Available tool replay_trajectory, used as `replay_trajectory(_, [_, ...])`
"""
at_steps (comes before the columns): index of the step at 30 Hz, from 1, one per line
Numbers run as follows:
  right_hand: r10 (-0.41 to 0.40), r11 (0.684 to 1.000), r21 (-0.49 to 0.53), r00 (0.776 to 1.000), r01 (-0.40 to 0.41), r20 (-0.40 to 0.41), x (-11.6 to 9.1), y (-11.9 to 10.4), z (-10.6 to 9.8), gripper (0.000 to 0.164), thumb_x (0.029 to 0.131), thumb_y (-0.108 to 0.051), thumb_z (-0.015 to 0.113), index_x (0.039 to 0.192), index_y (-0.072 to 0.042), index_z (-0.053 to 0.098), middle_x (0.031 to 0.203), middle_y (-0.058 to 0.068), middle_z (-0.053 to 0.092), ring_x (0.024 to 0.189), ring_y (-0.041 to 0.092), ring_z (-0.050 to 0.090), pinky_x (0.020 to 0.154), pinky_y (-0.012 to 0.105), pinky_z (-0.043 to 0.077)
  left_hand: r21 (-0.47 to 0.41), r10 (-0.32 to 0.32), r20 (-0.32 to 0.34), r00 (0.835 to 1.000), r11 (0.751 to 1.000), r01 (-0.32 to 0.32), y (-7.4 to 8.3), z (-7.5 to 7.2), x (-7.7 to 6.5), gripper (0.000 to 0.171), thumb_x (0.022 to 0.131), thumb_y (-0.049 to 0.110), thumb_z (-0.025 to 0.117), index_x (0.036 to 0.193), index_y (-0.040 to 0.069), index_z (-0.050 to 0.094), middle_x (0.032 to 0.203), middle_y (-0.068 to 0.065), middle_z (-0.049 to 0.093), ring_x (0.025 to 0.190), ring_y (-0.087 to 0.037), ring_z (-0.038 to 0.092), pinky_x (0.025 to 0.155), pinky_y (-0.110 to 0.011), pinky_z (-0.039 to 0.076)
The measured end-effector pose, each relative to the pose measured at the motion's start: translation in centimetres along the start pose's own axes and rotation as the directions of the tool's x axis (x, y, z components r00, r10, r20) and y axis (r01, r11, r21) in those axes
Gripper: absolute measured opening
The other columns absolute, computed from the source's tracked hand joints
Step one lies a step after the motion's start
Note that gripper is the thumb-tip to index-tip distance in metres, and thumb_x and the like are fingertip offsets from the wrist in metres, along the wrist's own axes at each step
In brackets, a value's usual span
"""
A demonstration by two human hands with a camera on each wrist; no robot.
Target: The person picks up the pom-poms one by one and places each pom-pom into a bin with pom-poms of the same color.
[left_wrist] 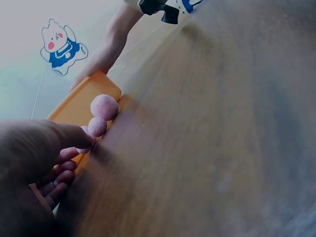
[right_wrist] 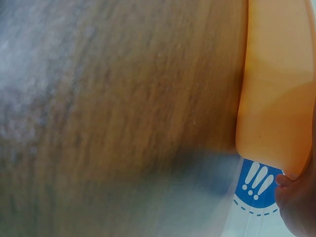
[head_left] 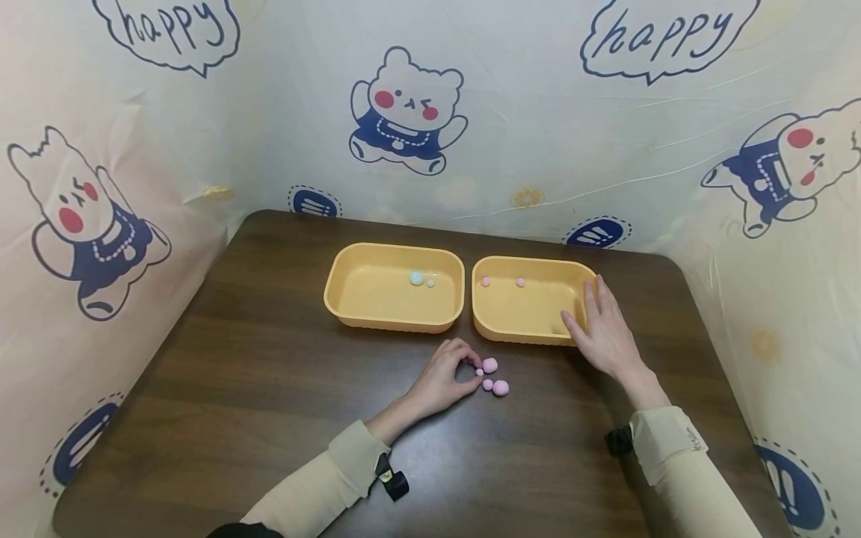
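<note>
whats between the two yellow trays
Only a narrow strip of bare table lies between the left tray and the right tray; the head view shows it, with no balls in that gap.

Four pink balls (head_left: 501, 388), two larger, two smaller, clustered before the right yellow tray (head_left: 525, 314); left hand (head_left: 440, 379) pinches one small ball (head_left: 480, 372). Tray upright, right hand (head_left: 608, 332) on right end, two little balls (head_left: 521, 282) inside.

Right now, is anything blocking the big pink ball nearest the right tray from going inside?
Only the front wall of the right tray stands before the big pink ball; nothing else visible does. The right hand is further right.
</note>
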State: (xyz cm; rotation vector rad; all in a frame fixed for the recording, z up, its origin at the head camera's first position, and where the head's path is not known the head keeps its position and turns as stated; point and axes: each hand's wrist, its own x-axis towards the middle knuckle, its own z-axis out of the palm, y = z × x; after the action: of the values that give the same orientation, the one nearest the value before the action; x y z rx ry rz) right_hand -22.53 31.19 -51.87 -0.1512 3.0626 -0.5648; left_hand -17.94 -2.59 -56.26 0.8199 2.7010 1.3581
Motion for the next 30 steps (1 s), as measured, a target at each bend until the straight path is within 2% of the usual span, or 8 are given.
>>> replay_trajectory(11, [-0.008,1.0,0.004,1.0,0.008,-0.015,0.1,0.1,0.2,0.094,0.113,-0.061,0.041,0.175,0.001,0.006,0.183,0.031,-0.001,0.168,0.055,0.011,0.133,0.074,0.021,-0.047,-0.042,-0.011,0.999,0.998,0.042,0.2,-0.2,0.0,0.015,0.092,0.009,0.087,0.101,0.01,0.075,0.105,-0.004,0.07,0.104,-0.02,0.062,0.095,-0.035,0.052])
replay_trajectory(20, [-0.013,1.0,0.005,1.0,0.013,-0.028,0.1,0.1,0.1,0.095,0.113,-0.062,0.039,0.174,0.002,0.006,0.183,0.031,-0.002,0.167,0.057,0.012,0.132,0.075,0.021,-0.078,0.026,-0.087,0.996,0.996,-0.033,-1.8,0.7,0.2,0.014,0.092,0.015,0.085,0.102,0.016,0.075,0.101,0.003,0.071,0.099,-0.011,0.063,0.092,-0.03,0.052])
replay_trajectory(22, [-0.012,1.0,0.012,1.0,0.012,-0.027,0.1,0.1,0.1,0.094,0.113,-0.062,0.04,0.174,0.002,0.006,0.183,0.03,-0.002,0.167,0.056,0.011,0.132,0.075,0.021,-0.076,0.024,-0.095,0.995,0.997,-0.031,-2.2,0.9,0.2,0.014,0.092,0.016,0.086,0.102,0.017,0.075,0.1,0.004,0.071,0.098,-0.011,0.064,0.092,-0.032,0.053])
replay_trajectory(27, [-0.01,1.0,0.022,1.0,0.01,-0.022,0.0,0.0,0.2,0.094,0.113,-0.061,0.041,0.175,0.002,0.006,0.183,0.03,-0.002,0.167,0.056,0.011,0.133,0.075,0.021,-0.084,-0.008,-0.067,0.998,0.996,0.003,-3.1,1.1,0.3,0.014,0.093,0.018,0.085,0.103,0.019,0.076,0.1,0.008,0.071,0.096,-0.005,0.065,0.091,-0.028,0.055])
replay_trajectory(30, [-0.012,1.0,0.016,1.0,0.012,-0.023,0.1,0.1,0.2,0.094,0.114,-0.061,0.04,0.175,0.001,0.006,0.183,0.03,-0.001,0.167,0.056,0.011,0.133,0.075,0.021,-0.117,-0.004,-0.046,0.999,0.993,-0.001,-2.5,0.5,0.2,0.014,0.093,0.017,0.085,0.104,0.016,0.077,0.101,0.006,0.073,0.096,-0.004,0.066,0.09,-0.025,0.057])
